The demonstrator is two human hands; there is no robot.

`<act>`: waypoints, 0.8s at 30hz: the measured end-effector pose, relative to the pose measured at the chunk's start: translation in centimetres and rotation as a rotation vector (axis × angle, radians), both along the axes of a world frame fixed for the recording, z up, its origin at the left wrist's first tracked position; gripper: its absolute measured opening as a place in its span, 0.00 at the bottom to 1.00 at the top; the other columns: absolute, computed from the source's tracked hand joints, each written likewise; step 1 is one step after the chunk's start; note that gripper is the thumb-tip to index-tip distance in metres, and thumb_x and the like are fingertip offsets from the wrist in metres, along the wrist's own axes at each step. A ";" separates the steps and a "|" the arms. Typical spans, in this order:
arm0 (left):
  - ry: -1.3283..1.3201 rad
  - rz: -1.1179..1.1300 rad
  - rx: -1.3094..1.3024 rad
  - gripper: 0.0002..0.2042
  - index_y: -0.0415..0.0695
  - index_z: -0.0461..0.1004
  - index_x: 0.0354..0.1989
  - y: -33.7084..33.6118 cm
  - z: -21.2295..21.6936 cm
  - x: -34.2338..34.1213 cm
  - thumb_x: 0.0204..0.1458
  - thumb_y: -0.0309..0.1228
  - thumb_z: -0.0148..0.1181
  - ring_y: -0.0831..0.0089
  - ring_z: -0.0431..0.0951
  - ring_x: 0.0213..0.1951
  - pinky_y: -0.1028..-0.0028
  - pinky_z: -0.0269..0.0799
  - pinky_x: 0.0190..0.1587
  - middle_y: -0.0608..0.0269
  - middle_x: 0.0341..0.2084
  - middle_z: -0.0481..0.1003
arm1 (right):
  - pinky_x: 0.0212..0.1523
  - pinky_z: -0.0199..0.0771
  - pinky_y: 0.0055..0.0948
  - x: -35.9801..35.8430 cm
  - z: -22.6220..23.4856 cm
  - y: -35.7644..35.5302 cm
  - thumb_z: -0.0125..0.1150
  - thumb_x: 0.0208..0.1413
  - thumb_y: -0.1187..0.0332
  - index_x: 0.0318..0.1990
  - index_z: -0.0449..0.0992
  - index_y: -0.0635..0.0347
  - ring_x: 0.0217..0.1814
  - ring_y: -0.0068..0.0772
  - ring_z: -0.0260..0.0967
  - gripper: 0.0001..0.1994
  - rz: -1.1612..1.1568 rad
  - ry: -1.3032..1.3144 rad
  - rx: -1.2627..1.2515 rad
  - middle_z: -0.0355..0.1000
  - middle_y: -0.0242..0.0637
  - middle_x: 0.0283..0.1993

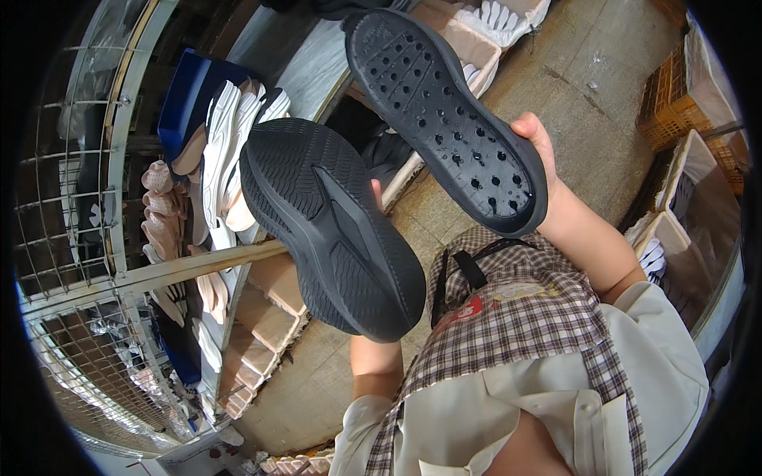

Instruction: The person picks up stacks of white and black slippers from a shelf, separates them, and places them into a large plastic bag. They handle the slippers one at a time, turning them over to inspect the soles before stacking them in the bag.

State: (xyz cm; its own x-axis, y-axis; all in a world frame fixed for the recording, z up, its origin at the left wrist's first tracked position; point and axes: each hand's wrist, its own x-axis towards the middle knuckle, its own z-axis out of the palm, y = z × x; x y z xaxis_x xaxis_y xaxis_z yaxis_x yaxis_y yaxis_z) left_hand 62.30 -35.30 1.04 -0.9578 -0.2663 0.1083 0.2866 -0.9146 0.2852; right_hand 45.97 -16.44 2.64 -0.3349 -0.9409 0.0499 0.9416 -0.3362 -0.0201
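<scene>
In my left hand [376,193] is a black shoe sole [341,238], its ridged tread side facing me. Only a fingertip shows past its right edge; the sole hides the rest of that hand. A dark edge along its lower left may be a second sole behind it; I cannot tell. My right hand [536,141] grips another black shoe sole [444,119] near its lower right end, the thumb at the rim. This one shows its hollow inner side, dotted with rows of round holes. Both soles are held up, tilted and apart from each other.
White soles [225,151] and beige ones [165,210] are stacked at left beside a blue bin [190,95] and a wire mesh rack [71,198]. Lined boxes [266,317] stand below. At right are an orange crate [663,99] and a lined bin [683,230].
</scene>
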 end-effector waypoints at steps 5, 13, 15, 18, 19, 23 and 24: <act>-0.042 -0.012 -0.021 0.24 0.42 0.61 0.59 0.6 0.1 0.7 0.55 0.39 0.53 0.65 0.71 0.49 0.68 0.79 0.36 0.62 0.47 0.69 | 0.57 0.68 0.36 1.7 -0.4 -0.2 0.51 0.49 0.66 0.63 0.55 0.63 0.56 0.39 0.66 0.32 -0.105 0.369 0.357 0.61 0.46 0.60; -0.004 -0.028 0.016 0.25 0.42 0.60 0.60 1.1 -0.1 0.2 0.56 0.38 0.53 0.66 0.70 0.50 0.68 0.79 0.36 0.61 0.47 0.68 | 0.58 0.67 0.44 3.2 -2.9 -1.1 0.44 0.48 0.64 0.63 0.54 0.58 0.59 0.46 0.65 0.31 0.041 0.019 0.164 0.59 0.48 0.62; 0.032 -0.030 0.047 0.25 0.41 0.58 0.61 1.2 -0.3 0.1 0.56 0.36 0.53 0.67 0.69 0.49 0.72 0.78 0.33 0.62 0.45 0.67 | 0.55 0.71 0.46 3.2 -3.5 -0.7 0.43 0.48 0.62 0.65 0.53 0.54 0.56 0.47 0.68 0.32 0.054 -0.028 0.031 0.60 0.48 0.61; -0.067 0.042 0.011 0.26 0.40 0.57 0.62 1.1 -0.4 0.7 0.55 0.33 0.54 0.71 0.68 0.44 0.78 0.75 0.27 0.64 0.40 0.65 | 0.56 0.70 0.45 2.9 -3.9 -0.2 0.44 0.46 0.63 0.64 0.54 0.55 0.57 0.47 0.67 0.32 0.045 0.011 -0.017 0.60 0.48 0.61; -0.104 0.055 -0.031 0.26 0.40 0.56 0.62 0.9 -0.2 1.0 0.55 0.32 0.54 0.72 0.67 0.42 0.78 0.73 0.26 0.64 0.38 0.64 | 0.57 0.69 0.45 2.8 -3.9 -0.1 0.45 0.46 0.64 0.64 0.55 0.56 0.57 0.48 0.66 0.32 0.034 0.025 -0.027 0.60 0.48 0.61; -0.189 0.039 -0.121 0.26 0.40 0.54 0.63 0.3 0.2 1.8 0.57 0.32 0.51 0.74 0.64 0.32 0.78 0.68 0.23 0.65 0.31 0.63 | 0.62 0.61 0.36 2.9 -4.4 -0.2 0.47 0.45 0.70 0.63 0.55 0.64 0.59 0.40 0.63 0.32 -0.117 0.356 0.273 0.61 0.48 0.59; -0.199 0.027 -0.132 0.26 0.41 0.54 0.64 0.2 0.1 1.7 0.57 0.31 0.50 0.75 0.63 0.30 0.79 0.67 0.22 0.65 0.30 0.62 | 0.62 0.60 0.36 2.6 -4.7 -0.3 0.47 0.46 0.70 0.63 0.55 0.64 0.59 0.39 0.62 0.32 -0.106 0.407 0.341 0.61 0.46 0.60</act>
State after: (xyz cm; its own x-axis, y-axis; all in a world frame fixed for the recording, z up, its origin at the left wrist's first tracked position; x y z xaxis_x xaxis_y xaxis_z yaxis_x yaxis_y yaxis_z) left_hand 64.04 -35.08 1.16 -0.9565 -0.2878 -0.0466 0.2362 -0.8586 0.4550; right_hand 48.54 -16.70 -2.06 -0.4463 -0.8885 -0.1069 0.7962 -0.3397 -0.5006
